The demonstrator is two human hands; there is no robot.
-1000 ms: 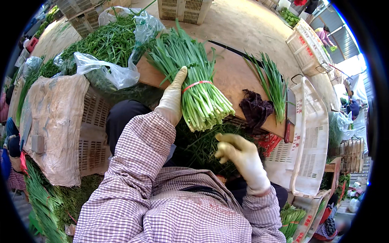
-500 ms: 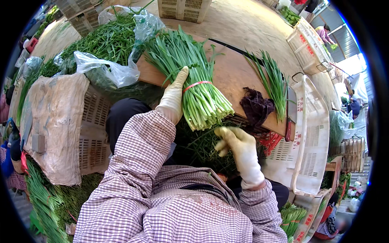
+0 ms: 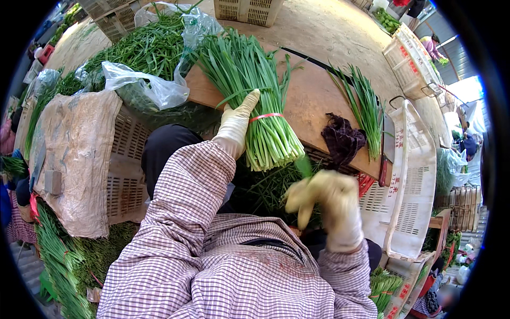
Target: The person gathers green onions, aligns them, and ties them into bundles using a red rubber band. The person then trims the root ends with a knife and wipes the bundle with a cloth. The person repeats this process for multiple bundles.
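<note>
My left hand (image 3: 238, 121), in a pale glove, grips a thick bundle of garlic chives (image 3: 273, 141) with the thumb across the stems. A red band (image 3: 265, 116) circles the stems close by. The pale cut ends point toward me, and the leaves reach away over a brown board (image 3: 305, 101). Below and right of the cut ends is my gloved right hand (image 3: 326, 204), smeared by motion, its fingers partly bent. A blurred bit of green leaf (image 3: 304, 166) shows at its upper edge; whether the fingers hold it I cannot make out.
On the board lie loose chives (image 3: 362, 111), a dark crumpled cloth (image 3: 341, 139) and a knife with a red handle (image 3: 383, 171). A white crate (image 3: 409, 186) stands at right. Leaves in clear plastic (image 3: 154, 90) lie far left, near a cloth-covered crate (image 3: 125, 175). Leaf scraps (image 3: 265, 194) lie below.
My right hand has moved slightly right and toward me, and a green leaf piece now shows beside it. The bundle in my left hand has turned slightly, its cut ends shifting left.
</note>
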